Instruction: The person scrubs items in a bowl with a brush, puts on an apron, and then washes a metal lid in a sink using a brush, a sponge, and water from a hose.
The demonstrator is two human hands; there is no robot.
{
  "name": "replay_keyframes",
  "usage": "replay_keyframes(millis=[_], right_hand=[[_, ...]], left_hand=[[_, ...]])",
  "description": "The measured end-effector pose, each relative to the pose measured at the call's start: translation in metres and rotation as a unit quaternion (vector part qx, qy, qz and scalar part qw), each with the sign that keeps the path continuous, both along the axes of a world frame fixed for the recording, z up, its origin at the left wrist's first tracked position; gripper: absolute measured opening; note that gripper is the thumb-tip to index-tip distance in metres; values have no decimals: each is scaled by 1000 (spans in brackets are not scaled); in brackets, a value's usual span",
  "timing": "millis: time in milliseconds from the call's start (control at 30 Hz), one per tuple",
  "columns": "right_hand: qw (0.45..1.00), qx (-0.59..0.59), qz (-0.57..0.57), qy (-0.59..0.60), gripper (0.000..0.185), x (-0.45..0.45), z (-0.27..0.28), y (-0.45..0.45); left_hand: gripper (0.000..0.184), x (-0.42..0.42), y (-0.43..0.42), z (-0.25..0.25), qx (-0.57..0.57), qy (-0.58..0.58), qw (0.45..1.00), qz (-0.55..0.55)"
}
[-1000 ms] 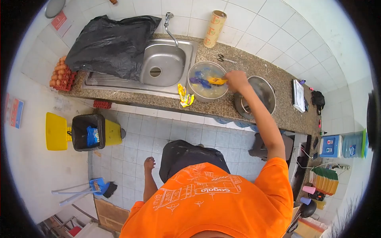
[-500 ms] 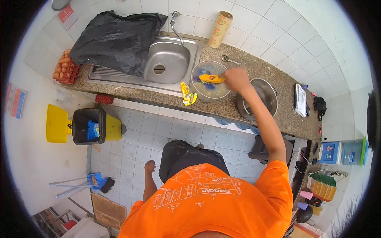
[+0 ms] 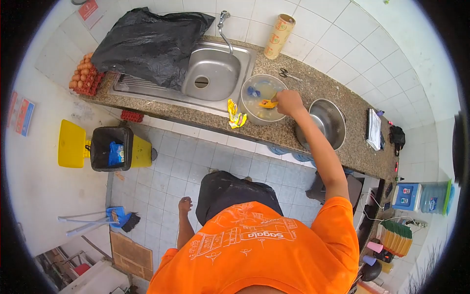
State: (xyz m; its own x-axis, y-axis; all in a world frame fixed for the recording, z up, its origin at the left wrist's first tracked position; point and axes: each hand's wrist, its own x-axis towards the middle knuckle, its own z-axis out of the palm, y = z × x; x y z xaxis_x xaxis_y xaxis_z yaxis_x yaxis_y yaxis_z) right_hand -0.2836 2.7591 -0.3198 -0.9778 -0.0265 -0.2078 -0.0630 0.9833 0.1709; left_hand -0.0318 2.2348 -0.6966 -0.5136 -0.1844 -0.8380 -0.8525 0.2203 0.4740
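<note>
My right hand (image 3: 290,103) is closed on a flat yellow packet-like piece (image 3: 268,104) with dark print, over a round see-through bowl (image 3: 250,115). Cloudy liquid and a blue patch (image 3: 253,91) show in the bowl; what the blue is I cannot make out. Just left of the bowl, a crumpled yellow wrapper (image 3: 236,116) lies at the counter's front edge. Beneath my right forearm stands a steel pot (image 3: 331,117). My left hand (image 3: 185,204) hangs low at my side, fingers loosely curled and apart, with nothing visible in it.
A steel sink (image 3: 223,73) sits left of the bowl, with a black plastic bag (image 3: 147,46) over its drainboard. Behind are scissors (image 3: 291,74) and a tall roll (image 3: 280,36). Stacked eggs (image 3: 83,73) stand far left; a yellow bin (image 3: 141,151) is on the floor.
My right hand has shifted slightly, and the yellow piece has swung towards the bowl's near right side, looking shorter. The blue patch is now uncovered. The whole view has shifted a little.
</note>
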Motion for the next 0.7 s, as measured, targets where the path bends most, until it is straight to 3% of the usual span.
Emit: replay_keyframes(millis=[300, 333, 400, 433, 500, 633, 700], right_hand=[[999, 18, 27, -11, 31, -1, 19, 7], [999, 21, 29, -6, 31, 0, 23, 12], [999, 24, 34, 0, 31, 2, 39, 19], [999, 22, 29, 9, 31, 5, 51, 22], [999, 19, 24, 19, 31, 9, 72, 24], [998, -12, 9, 56, 31, 9, 92, 24], [997, -24, -2, 71, 32, 4, 87, 21]], left_hand=[[27, 8, -1, -4, 15, 31, 999, 24], [27, 14, -11, -25, 15, 30, 999, 26], [27, 27, -36, -78, 41, 134, 976, -166], [27, 24, -30, -64, 41, 134, 977, -164], [27, 17, -15, -31, 17, 1, 998, -53], [26, 16, -5, -15, -10, -12, 999, -35], [25, 14, -8, -21, -5, 11, 996, -83]])
